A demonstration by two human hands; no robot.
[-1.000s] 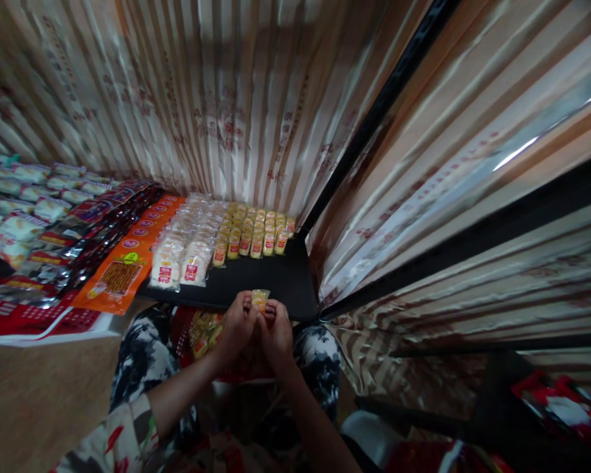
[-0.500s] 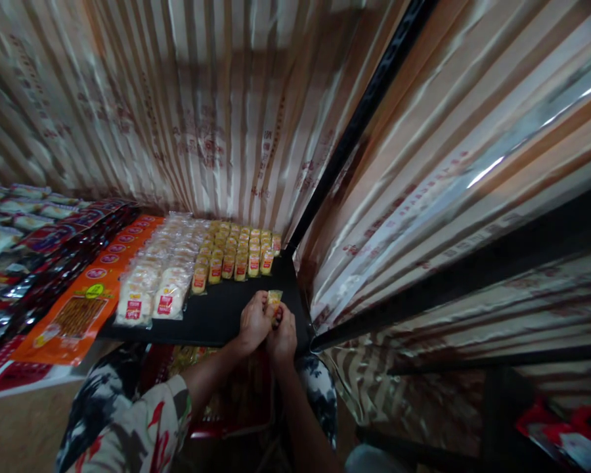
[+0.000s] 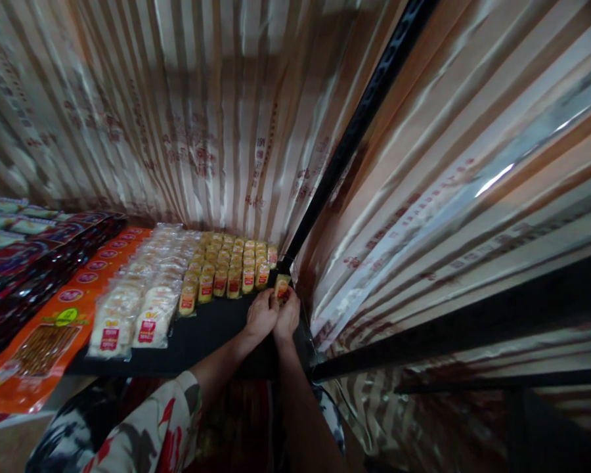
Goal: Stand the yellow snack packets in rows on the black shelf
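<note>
yellow film wraps a small snack packet (image 3: 282,285), held between two bare hands above the right part of a black shelf (image 3: 209,341). the left hand (image 3: 262,315) grasps it from the left and the right hand (image 3: 288,314) from the right, fingers of both bunched together about its lower part, so only the upper part shows; whether its bottom touches the shelf, i cannot tell. just to the left and slightly farther, small yellow snack packets (image 3: 234,281) are lined up in tight rows, red labels on the near ones. left of these, clear-wrapped white crackers (image 3: 152,318) run in two overlapping columns, then comes an orange snack bag (image 3: 44,345) with brown sticks pictured on its near end. dark glossy bags (image 3: 49,263) overlap farther left, with pale packets (image 3: 10,223) beyond them at the far left edge. behind the shelf hangs striped, creased sheeting (image 3: 217,98) with reddish print, and a black post (image 3: 349,135) slants up from the shelf's far right corner. a floral sleeve (image 3: 165,420) covers the left upper arm; the right forearm is bare
</note>
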